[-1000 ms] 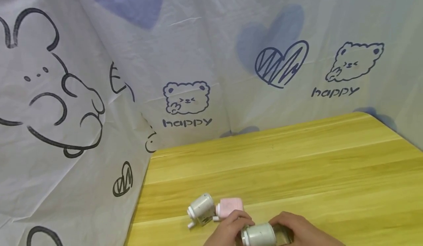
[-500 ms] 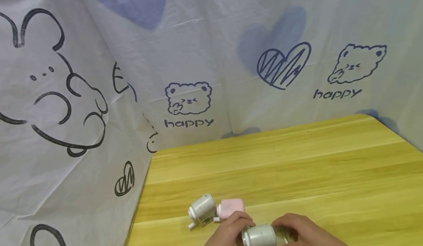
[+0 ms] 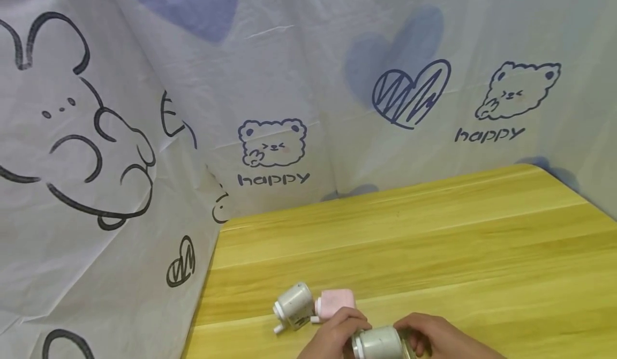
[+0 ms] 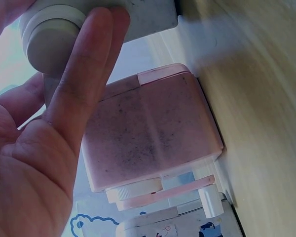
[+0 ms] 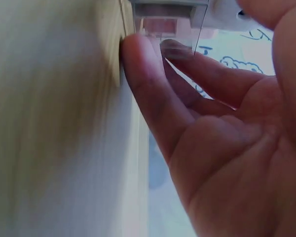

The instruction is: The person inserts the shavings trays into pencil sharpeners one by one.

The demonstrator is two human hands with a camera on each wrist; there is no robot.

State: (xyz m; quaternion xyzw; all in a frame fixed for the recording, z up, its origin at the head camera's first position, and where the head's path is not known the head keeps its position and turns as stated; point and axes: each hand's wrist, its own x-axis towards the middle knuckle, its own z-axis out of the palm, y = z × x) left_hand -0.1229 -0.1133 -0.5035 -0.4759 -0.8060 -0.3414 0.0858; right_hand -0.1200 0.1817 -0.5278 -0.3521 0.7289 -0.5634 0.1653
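Note:
A pale grey hand-crank pencil sharpener (image 3: 378,343) lies at the lower edge of the head view, between both hands. My left hand (image 3: 337,335) grips its left end; in the left wrist view the fingers lie beside its round white part (image 4: 54,42). On the other end, my right hand (image 3: 434,335) has curled fingers at the clear drawer (image 3: 408,348). The right wrist view shows the thumb and a finger pinching around this clear part (image 5: 175,32). The sharpener's lower side is cut off in the head view.
A pink crank pencil sharpener (image 3: 336,303) lies just beyond my left hand. Left of it is another grey one (image 3: 295,305) with a white crank knob. They stand on a yellow wood-grain table (image 3: 434,241). Printed white cloth (image 3: 328,80) hangs behind and at the left.
The right fingers have come closer to the grey sharpener, and less of its clear drawer shows. My left hand and the two other sharpeners keep their places.

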